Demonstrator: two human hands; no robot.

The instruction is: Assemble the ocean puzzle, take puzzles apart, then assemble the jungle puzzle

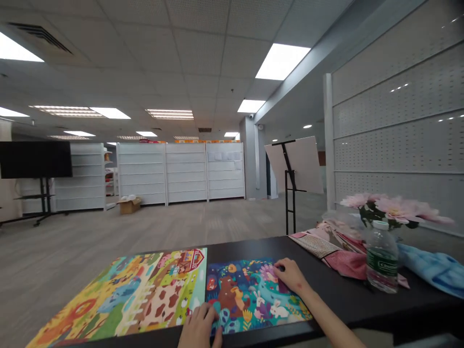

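Blue puzzle [250, 295], flat glossy rectangle, laid on dark counter [344, 299]. Left hand [201, 328] spread on near edge, right hand [290, 276] spread on far-right corner; nothing gripped.

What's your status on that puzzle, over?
Left hand flat on bear puzzle near edge. Right hand pressing its far right corner. Farm puzzle alongside left; water bottle off right.
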